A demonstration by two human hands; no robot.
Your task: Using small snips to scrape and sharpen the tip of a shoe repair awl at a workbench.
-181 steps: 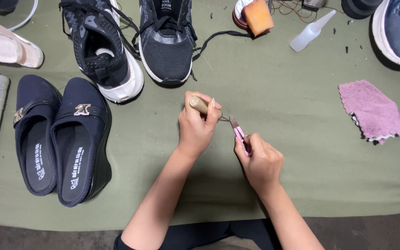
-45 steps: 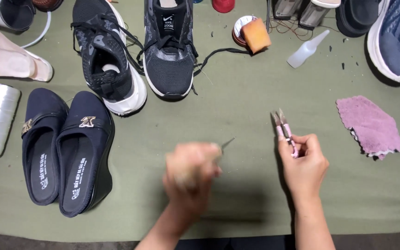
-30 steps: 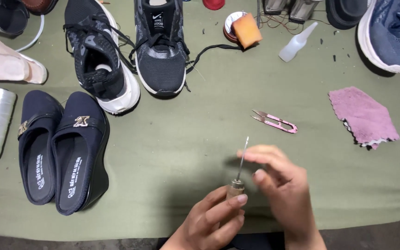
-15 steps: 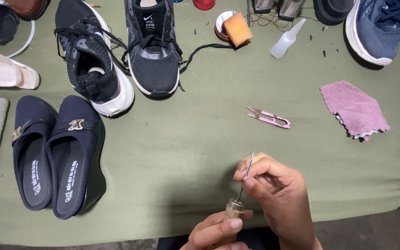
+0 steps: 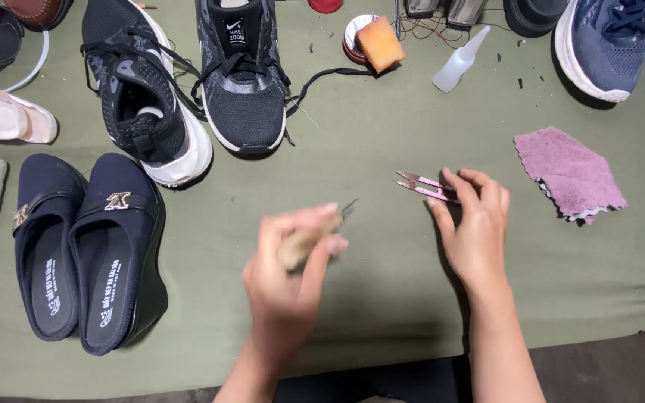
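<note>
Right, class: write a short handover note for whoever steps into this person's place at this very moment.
Left hand: gripping a wooden-handled awl, metal tip up and to the right; blurred.
Right hand: fingers on the pink snips lying on the green mat; not lifted.
Nearby: two black sneakers at the top, navy slip-ons left, pink cloth right.
Done: no stitching visible.
Left: no shoe is in hand.

Olive green table cloth, pink snips at 3 o'clock of centre, mauve rag, navy slip-ons, black knit sneakers.
</note>
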